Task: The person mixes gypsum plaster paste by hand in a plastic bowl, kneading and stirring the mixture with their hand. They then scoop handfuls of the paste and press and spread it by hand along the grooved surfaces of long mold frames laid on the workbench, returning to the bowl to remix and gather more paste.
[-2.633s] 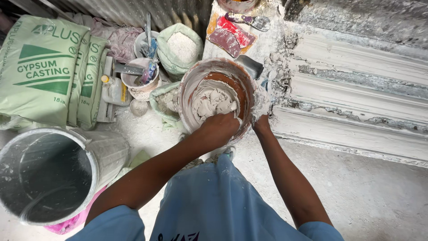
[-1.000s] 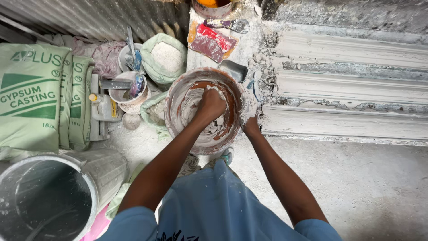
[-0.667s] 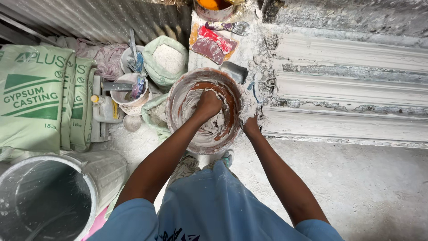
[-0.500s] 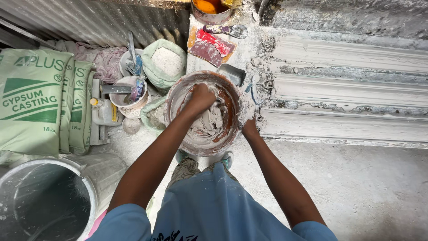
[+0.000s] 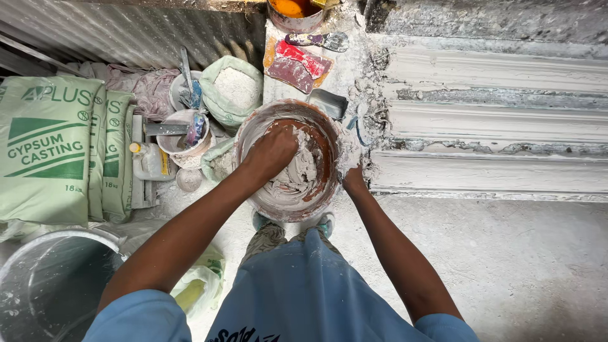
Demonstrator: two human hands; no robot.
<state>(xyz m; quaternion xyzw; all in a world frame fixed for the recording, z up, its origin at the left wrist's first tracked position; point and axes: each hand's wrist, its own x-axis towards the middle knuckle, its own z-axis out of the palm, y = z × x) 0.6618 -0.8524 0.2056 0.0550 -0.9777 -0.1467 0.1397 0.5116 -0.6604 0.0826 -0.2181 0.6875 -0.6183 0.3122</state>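
- dusty concrete floor (image 5: 506, 266), whitened with powder, is seen from above, with corrugated metal sheeting (image 5: 126, 31) along its far edge.
- the left hand (image 5: 272, 151) is sunk in grey-white paste (image 5: 297, 180) inside a round rust-stained basin (image 5: 253, 126); the fingers are curled into the mix, but how tightly cannot be told, since the tips are buried.
- since half a second ago this hand has shifted from the basin's far-left wall toward its middle; the paste looks thicker and more gathered than the loose lump seen earlier, which suggests the mixing is well along.
- the right hand (image 5: 353, 178) is pressed against the basin's right rim, fingers wrapped over the edge, holding it steady as before.
- the basin is placed on the floor just in front of the person's feet, beside long white moulded castings (image 5: 494, 126) at the right, ridged and crusted.
- at the left, an open sack of white powder (image 5: 235, 88), a small tub with tools (image 5: 187, 133) and stacked green sacks (image 5: 50, 145) are seen; a large grey bucket (image 5: 44, 285) stands at the near-left corner.
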